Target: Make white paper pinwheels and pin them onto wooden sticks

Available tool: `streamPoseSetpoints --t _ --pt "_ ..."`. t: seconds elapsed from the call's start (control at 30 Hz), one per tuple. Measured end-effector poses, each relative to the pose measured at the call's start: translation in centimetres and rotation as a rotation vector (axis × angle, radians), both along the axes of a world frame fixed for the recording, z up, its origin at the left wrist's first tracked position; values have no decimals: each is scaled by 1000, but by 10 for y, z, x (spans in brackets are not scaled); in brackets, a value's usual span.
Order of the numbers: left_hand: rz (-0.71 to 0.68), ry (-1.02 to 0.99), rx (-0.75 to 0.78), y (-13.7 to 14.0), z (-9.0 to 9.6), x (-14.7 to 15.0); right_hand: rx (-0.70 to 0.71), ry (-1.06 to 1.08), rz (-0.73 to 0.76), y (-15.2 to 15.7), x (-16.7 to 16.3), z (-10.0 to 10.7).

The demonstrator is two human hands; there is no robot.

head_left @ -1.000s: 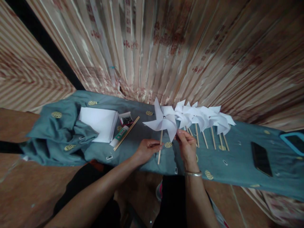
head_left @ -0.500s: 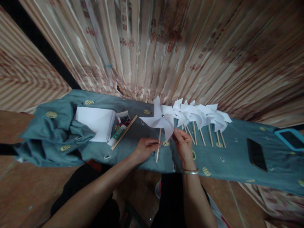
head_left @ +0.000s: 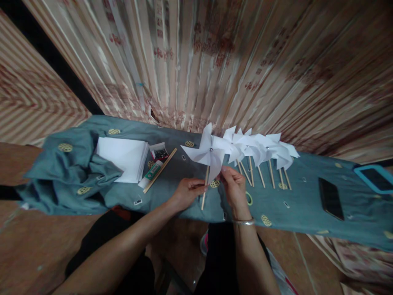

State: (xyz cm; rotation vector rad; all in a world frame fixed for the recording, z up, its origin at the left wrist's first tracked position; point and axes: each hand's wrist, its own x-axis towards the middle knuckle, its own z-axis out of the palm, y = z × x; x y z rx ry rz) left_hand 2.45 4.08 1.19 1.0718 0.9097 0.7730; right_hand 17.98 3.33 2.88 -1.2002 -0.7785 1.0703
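Observation:
A white paper pinwheel (head_left: 201, 152) with a shiny pin at its centre stands tilted up in front of me. My left hand (head_left: 188, 192) pinches its wooden stick (head_left: 203, 200) between thumb and fingers, below the blades. On the other side, my right hand (head_left: 233, 184) has its thumb and forefinger closed at the edge of the lower right blade. Whether paper lies between those fingertips is hard to see. Just behind my right hand, several finished white pinwheels (head_left: 267, 149) lie in an overlapping row, sticks toward me.
Left on the green cloth (head_left: 107, 200) lie a stack of white paper (head_left: 121, 159), an open small box of pins (head_left: 159, 152), a glue stick (head_left: 151, 174) and loose wooden sticks (head_left: 161, 170). A green ring (head_left: 249, 198) is by my right wrist. Far right are a black phone (head_left: 330, 198) and a blue-framed device (head_left: 374, 180).
The held pinwheel's blades have turned a little clockwise. My right hand has shifted slightly left along with the blade edge, while my left hand keeps its hold on the stick.

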Motion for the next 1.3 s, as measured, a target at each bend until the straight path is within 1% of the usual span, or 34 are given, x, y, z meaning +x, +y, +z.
streamPoseSetpoints --t 0.23,0.4,0.53,0.77,1.0,1.3 --pt "9 32 -1 0 -3 1 -12 -40 26 -1 -2 0" --pt "4 12 -5 -1 -5 2 -9 -53 60 -2 -3 0" --pt "-12 16 2 -1 -6 3 -24 -70 59 -2 -4 1" --pt "-5 28 30 -1 -6 2 -29 -52 85 -3 -6 5" --pt "-18 31 6 0 -5 2 -35 -52 79 -4 -5 7" --pt "-7 45 30 0 -8 2 -28 -58 64 -5 0 8"
